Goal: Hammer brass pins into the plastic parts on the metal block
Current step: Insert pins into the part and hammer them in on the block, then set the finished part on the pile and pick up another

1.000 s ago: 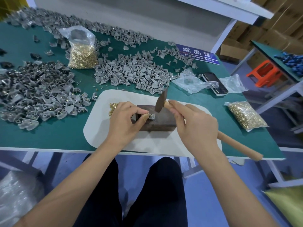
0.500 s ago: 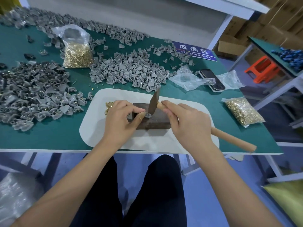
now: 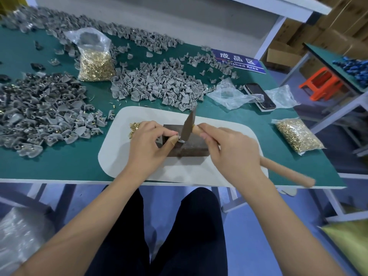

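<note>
Both hands grip: left hand (image 3: 148, 145) pinches a hidden part, right hand (image 3: 229, 150) the hammer (image 3: 188, 126).

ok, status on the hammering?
Left hand pinches part on metal block. Right hand grips hammer, head down on part. Nothing blocking.

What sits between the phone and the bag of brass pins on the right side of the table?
In the head view, only bare green table lies between the phone and the right-hand bag of brass pins; crumpled clear plastic lies just beyond.
</note>
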The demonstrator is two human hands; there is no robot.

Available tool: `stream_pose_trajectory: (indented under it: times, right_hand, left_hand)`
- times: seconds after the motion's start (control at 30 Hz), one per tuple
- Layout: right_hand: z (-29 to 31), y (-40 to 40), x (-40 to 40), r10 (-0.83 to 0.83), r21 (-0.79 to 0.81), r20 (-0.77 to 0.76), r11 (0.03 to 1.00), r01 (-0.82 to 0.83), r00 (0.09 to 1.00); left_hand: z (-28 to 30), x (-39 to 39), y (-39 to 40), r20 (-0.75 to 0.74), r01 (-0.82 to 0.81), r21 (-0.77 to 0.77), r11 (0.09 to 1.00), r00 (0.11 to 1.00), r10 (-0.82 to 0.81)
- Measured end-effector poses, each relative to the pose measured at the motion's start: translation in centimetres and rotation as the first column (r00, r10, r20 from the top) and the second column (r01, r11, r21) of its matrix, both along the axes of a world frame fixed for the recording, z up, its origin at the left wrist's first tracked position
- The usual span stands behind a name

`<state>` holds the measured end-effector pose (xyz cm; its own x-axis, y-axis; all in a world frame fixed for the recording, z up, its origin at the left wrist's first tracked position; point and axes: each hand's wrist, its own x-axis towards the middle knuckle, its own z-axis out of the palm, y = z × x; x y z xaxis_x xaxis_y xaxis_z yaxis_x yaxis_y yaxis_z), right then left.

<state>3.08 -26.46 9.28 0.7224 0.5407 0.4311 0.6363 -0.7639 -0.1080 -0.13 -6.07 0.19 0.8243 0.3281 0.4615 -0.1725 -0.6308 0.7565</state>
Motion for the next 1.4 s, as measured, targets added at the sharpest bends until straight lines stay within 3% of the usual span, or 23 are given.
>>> stream_pose_trajectory:
  times: [0.07,0.13,0.2,0.3,0.37,0.53,0.7,0.77,0.87,0.97,1.1,1.2,1.4]
  right_hand:
    - [0.7,-0.7,0.9,-0.047,-0.001,0.082,0.999,0.047,0.996]
    - [0.5,-1.1,1.4,-0.144,0.128,0.027,0.982,0.139,0.989]
    - [-0.7,-1.3,2.1,-0.204,0.222,-0.182,0.944,0.243,0.962]
    - [-2.7,-2.5,3.4,-0.200,0.278,-0.522,0.879,0.387,0.829]
    - [-3.6,-3.1,3.9,-0.208,0.315,-0.631,0.812,0.492,0.747]
    - [-4.9,-2.6,3.8,-0.480,0.146,-0.532,0.759,0.634,0.697]
    - [-5.3,-2.2,3.0,-0.581,-0.017,-0.398,0.779,0.627,0.710]
    - [-5.1,-1.6,2.5,-0.525,0.068,-0.392,0.802,0.593,0.755]
    - [-4.5,0.3,1.9,-0.159,0.399,-0.301,0.874,0.276,0.940]
    - [-4.0,2.7,1.2,0.107,0.457,-0.268,0.889,0.029,0.957]
    - [-3.6,4.8,1.1,0.188,0.448,-0.354,0.894,-0.010,0.916]
    - [-3.4,6.1,1.1,0.227,0.436,-0.330,0.897,-0.065,0.916]
    - [-3.8,11.7,0.9,0.194,0.395,-0.295,0.916,-0.066,0.936]
  left_hand:
    - [0.1,-0.1,0.0,-0.016,0.002,0.001,1.000,1.000,-0.002]
    - [0.3,-0.2,0.0,-0.026,-0.002,0.001,1.000,1.000,0.002]
    - [0.2,-0.3,0.0,-0.023,-0.002,-0.004,1.000,1.000,0.002]
    - [0.2,-0.4,-0.1,-0.022,0.025,-0.019,1.000,0.999,-0.025]
    - [0.2,-0.5,-0.1,-0.026,0.029,-0.050,0.998,0.999,-0.030]
    - [0.2,-0.5,0.1,-0.035,-0.008,-0.053,0.999,0.999,0.006]
    - [0.3,-0.6,0.1,-0.027,0.002,-0.038,0.999,1.000,-0.003]
    - [0.2,-0.6,0.1,-0.020,0.003,-0.030,1.000,1.000,-0.004]
    - [0.2,-0.5,0.0,0.020,0.017,-0.027,0.999,1.000,-0.017]
    - [0.3,-0.4,0.0,0.064,0.012,-0.016,1.000,0.998,-0.011]
    - [0.6,-1.0,-0.1,0.094,0.028,-0.003,1.000,0.995,-0.028]
    - [0.7,-2.2,1.2,0.085,0.027,-0.022,0.999,0.996,-0.025]
    - [0.9,-4.8,6.1,0.013,-0.221,0.086,0.972,0.975,0.220]
